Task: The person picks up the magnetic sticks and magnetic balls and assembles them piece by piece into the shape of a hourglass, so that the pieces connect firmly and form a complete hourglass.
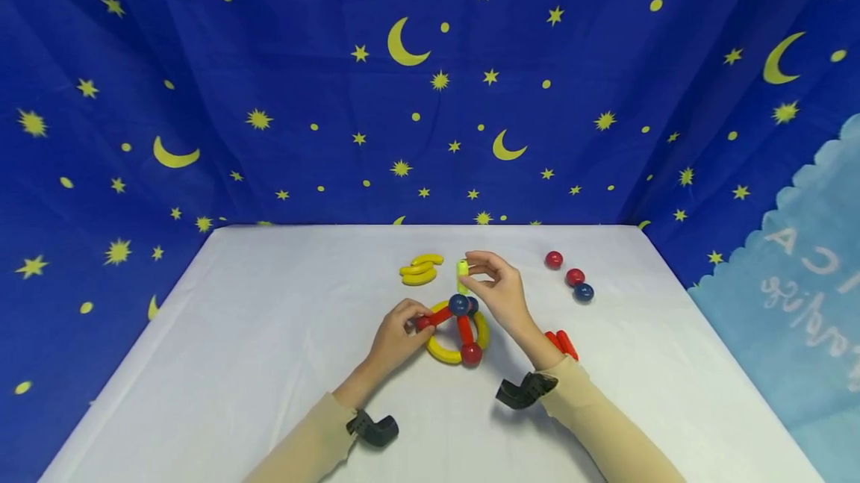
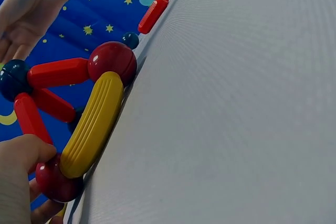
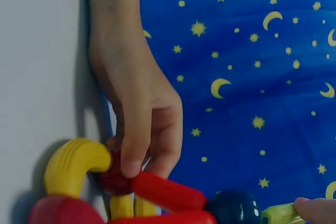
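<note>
A structure of rods and balls stands on the white table. Its base is a ring of curved yellow rods [image 1: 443,354] with red balls [image 1: 472,354] at the joints, and straight red rods [image 1: 466,330] lean up to a blue ball [image 1: 459,304] at the top. My left hand [image 1: 398,334] grips the red ball [image 2: 60,181] at the ring's left side, thumb pressed against it. Between thumb and fingertips my right hand [image 1: 500,289] pinches a short yellow-green rod [image 1: 462,274], upright over the blue ball; its lower end appears to touch the ball.
Several curved yellow rods [image 1: 419,274] lie behind the structure. Two red balls [image 1: 554,260] and a loose blue ball [image 1: 584,293] sit at the back right. Loose red rods [image 1: 566,343] lie beside my right forearm. A blue star-patterned curtain [image 1: 430,132] hangs behind the table.
</note>
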### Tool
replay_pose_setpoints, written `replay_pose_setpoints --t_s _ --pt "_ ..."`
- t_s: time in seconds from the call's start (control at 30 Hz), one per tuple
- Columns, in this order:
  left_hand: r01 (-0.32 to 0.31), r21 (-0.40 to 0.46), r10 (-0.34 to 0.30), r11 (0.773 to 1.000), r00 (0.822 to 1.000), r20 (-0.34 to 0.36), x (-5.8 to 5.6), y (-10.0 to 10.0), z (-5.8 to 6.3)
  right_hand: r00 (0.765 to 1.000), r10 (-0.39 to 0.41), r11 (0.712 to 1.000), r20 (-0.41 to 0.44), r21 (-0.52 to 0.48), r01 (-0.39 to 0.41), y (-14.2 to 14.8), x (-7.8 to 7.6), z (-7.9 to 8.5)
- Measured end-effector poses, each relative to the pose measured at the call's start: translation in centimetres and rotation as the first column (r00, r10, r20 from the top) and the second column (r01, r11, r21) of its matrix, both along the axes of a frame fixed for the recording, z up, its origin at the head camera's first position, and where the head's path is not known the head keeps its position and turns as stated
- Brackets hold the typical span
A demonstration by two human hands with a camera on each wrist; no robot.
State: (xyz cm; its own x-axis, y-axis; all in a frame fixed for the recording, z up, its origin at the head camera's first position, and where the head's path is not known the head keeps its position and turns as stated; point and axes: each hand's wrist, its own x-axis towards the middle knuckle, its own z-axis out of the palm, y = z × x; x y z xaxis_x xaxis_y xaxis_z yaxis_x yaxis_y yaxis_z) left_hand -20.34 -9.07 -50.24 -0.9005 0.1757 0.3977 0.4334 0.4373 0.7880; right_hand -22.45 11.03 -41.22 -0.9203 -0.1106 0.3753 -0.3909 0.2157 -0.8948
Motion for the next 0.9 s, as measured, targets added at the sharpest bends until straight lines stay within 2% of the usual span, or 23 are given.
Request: replay_pose_setpoints --t_s 0.07,0.33,0.5,0.63,0.77,0.9 --pt "-0.001 -0.004 0.001 1.000 1.000 0.002 0.0 0.1 0.0 1.000 0.021 1.000 -0.013 0.023 -0.020 -0.5 0.0 0.0" --pt "-0.002 -0.011 0.002 1.000 1.000 -0.007 0.0 0.1 0.1 0.999 0.027 0.996 0.031 0.087 -0.029 -1.7 1.9 2.6" --pt "-0.002 -0.019 0.001 1.000 1.000 -0.019 0.0 0.0 0.0 0.999 0.020 0.995 0.031 0.096 -0.023 -1.6 1.9 2.5" --pt "-0.003 -0.025 0.003 1.000 1.000 -0.012 0.0 0.1 0.0 0.999 0.003 0.998 0.051 0.062 -0.006 -0.8 2.2 2.3" --pt "0.001 -0.018 -0.001 1.000 1.000 -0.011 0.0 0.2 0.0 0.997 -0.065 0.997 0.029 0.049 0.064 1.1 2.9 1.8" --pt "0.005 -0.012 -0.005 1.000 1.000 -0.021 -0.1 0.1 0.0 0.987 -0.157 0.984 -0.034 0.080 0.159 3.9 3.2 0.0"
